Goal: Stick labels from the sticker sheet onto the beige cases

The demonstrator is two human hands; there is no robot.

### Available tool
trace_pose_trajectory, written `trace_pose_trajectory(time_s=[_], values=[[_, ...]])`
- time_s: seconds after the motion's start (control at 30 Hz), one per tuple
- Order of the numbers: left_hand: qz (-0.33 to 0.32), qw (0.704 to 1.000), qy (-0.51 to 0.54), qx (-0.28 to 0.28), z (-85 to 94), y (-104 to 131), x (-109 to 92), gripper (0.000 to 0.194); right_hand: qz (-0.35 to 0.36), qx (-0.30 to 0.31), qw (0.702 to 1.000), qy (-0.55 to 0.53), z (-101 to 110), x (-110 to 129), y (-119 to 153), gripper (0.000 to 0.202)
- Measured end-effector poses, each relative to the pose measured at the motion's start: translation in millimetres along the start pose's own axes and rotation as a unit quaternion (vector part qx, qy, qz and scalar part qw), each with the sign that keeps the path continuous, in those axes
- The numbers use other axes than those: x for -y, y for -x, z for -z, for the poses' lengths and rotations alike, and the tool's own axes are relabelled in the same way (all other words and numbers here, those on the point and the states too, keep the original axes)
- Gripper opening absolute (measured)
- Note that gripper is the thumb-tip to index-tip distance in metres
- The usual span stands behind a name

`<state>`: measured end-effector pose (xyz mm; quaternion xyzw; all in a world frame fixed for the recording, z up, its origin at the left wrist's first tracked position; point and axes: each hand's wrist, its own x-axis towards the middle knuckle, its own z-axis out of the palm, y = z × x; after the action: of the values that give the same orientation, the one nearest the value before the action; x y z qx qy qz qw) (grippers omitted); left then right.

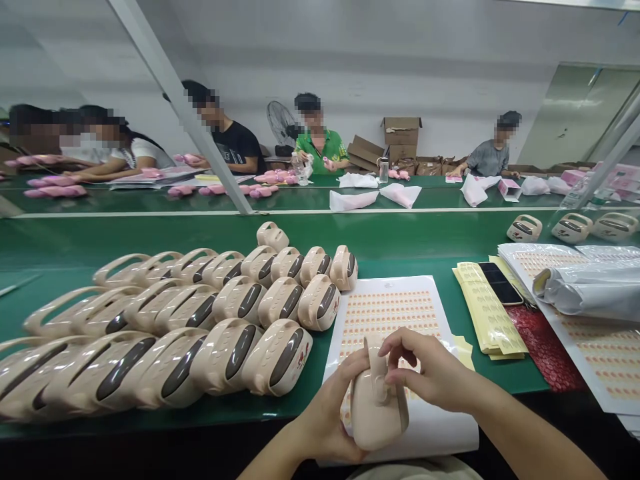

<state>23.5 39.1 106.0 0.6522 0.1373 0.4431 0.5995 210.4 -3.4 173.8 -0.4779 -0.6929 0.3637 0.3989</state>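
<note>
The green table (pixel 425 260) is the biggest thing. On its left stand rows of shiny cream cases (pixel 283 357) with loop handles (they look a bit like tiny lunch boxes). A big sticker sheet (pixel 390 317) lies at the near middle, and a stack of yellow sheets (pixel 485 313) is to its right. One cream case in hand (pixel 377 420) is up over the near part of the sticker sheet. The left hand (pixel 325 410) has its fingers closed round it. The right hand (pixel 435 370) has its fingers bent, nearly together, by the handle; I cannot tell if they pinch anything small. The step looks like careful finger work there. The next move calls for a steady left hand and a light touch.
</note>
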Motion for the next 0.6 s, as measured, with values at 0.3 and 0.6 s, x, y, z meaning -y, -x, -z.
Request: trace_pose_trajectory(time_s=[0.3, 0.6], values=[[-0.035, 0.988, -0.119, 0.088, 9.5, 0.6, 4.2, 0.092, 0.021, 0.077, 0.991, 0.103, -0.2, 12.3, -2.3, 0.018], [-0.037, 0.988, -0.126, 0.078, 8.3, 1.7, 1.4, 0.095, 0.088, 0.004, 0.990, 0.112, -14.2, 0.5, 4.8, 0.018]])
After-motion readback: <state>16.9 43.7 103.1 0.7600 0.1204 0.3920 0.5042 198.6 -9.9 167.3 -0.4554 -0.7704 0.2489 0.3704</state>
